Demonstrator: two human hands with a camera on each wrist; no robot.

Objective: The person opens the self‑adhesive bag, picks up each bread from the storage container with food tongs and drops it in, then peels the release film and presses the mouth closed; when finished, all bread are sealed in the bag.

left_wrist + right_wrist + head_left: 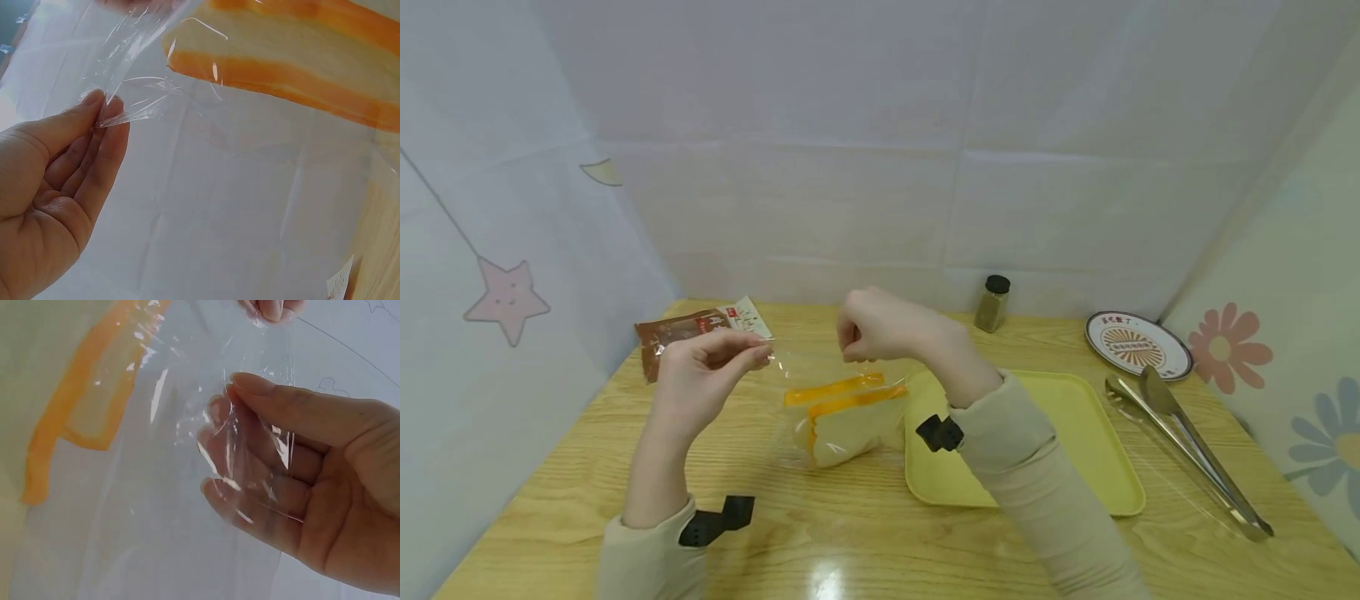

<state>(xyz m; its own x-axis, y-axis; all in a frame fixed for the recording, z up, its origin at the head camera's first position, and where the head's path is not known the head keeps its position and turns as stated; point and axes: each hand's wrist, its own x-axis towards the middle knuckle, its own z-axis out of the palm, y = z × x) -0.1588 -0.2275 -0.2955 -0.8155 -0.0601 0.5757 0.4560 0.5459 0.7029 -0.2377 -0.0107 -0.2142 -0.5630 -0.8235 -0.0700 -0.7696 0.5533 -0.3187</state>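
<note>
A clear plastic bag hangs above the wooden table between my two hands, its upper part pulled up. Inside it lie pale bread slices with orange crusts, at least two of them. At the bag's left edge, my left hand pinches the film between thumb and fingertips. My right hand pinches the film on the other side; in the right wrist view its thumb meets the index finger, and the other fingers curl behind the clear plastic.
A yellow tray lies right of the bag, partly under my right forearm. Metal tongs and a patterned oval plate are further right. Behind stand a black-capped spice jar and, at left, a brown packet.
</note>
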